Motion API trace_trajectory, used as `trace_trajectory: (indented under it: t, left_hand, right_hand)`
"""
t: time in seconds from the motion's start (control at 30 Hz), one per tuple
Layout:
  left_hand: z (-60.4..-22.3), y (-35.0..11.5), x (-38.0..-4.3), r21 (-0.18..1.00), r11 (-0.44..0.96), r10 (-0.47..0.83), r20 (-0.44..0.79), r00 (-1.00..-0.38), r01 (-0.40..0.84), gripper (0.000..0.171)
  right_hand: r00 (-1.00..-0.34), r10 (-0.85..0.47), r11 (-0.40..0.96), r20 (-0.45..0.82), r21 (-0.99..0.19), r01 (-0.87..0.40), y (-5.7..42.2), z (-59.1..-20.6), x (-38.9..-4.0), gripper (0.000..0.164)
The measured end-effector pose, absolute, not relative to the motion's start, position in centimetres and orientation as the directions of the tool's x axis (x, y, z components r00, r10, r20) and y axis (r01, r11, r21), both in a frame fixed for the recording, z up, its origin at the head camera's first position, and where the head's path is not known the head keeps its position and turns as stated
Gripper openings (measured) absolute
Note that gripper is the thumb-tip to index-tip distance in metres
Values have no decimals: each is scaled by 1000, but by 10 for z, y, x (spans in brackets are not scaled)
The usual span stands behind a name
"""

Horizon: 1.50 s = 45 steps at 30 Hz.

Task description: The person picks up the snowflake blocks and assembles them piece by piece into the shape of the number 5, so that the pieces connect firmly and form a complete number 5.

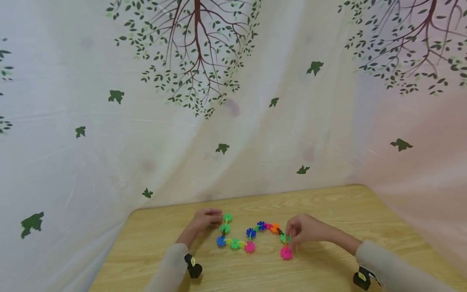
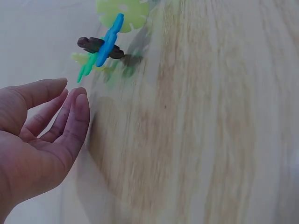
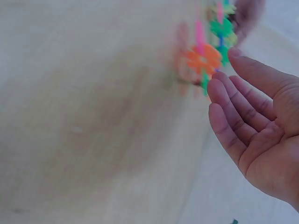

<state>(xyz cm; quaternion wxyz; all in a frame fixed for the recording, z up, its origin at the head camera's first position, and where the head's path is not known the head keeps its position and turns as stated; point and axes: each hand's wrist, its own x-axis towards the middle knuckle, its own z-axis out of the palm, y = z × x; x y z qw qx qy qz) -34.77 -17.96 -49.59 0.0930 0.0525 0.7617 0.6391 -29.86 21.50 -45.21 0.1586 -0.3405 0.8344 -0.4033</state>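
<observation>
A chain of interlocking notched plastic discs bends in a wavy line across the wooden table, in green, blue, pink and orange. Beside its left end, a green disc, my left hand rests with loosely bent fingers. The left wrist view shows that hand just short of a green disc, with nothing between thumb and fingers. At the chain's right end my right hand pinches near a green disc, just above a pink disc. An orange disc looks blurred near the right fingertips.
The wooden table ends at a pale curtain printed with trees and green birds. That cloth hangs behind the table and along both sides. A black wrist camera sits on the left sleeve, another on the right.
</observation>
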Motion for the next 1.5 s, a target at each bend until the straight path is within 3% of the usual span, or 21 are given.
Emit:
trace_trajectory:
  t: [0.27,0.53,0.87,1.1,1.5]
  left_hand:
    - [-487,-199,-333,963,270,301,-82,-950,3,40]
    - [-477,-208,-311,943,329,404,-103,-909,39,44]
    - [-479,-203,-301,941,339,464,-165,-870,3,37]
    - [-480,-193,-298,949,314,492,-191,-850,-31,40]
    - [-493,-189,-297,960,275,370,-151,-917,-47,44]
  right_hand:
    - [-669,-741,408,51,-757,-510,213,-433,-336,20]
    - [-611,-792,403,-2,-752,-521,209,-441,-359,27]
    - [-621,-777,476,-106,-744,-469,202,-453,-363,35]
    - [-624,-774,485,-110,-735,-473,201,-461,-363,35]
    - [-628,-772,471,-98,-752,-462,203,-469,-350,34]
